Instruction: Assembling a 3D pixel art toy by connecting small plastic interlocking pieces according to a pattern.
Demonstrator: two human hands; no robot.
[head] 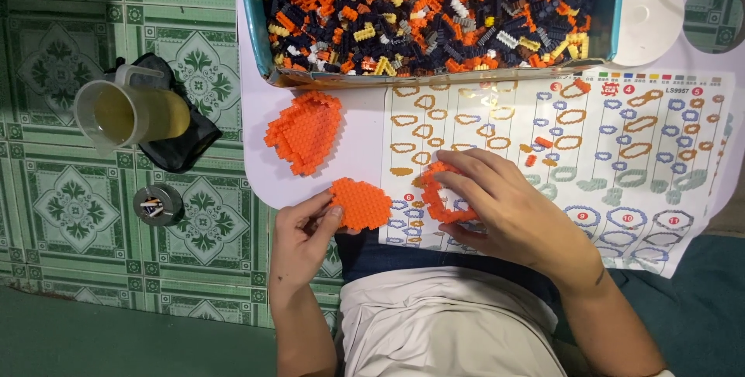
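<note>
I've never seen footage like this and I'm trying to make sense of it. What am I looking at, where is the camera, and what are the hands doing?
There is no machine here: a person works with two bare hands, and the one camera sits on their head, looking straight down.

On the pale table lie a printed instruction sheet with rows of outline diagrams, and above it a blue-walled box full of tiny orange, dark, yellow and white bricks. A larger flat orange brick piece lies alone beside the sheet.

The left hand pinches the edge of a small flat orange brick plate. The right hand rests its fingers on an orange brick ring on the sheet.

On the green tiled floor stands a jug of yellowish liquid.
</note>
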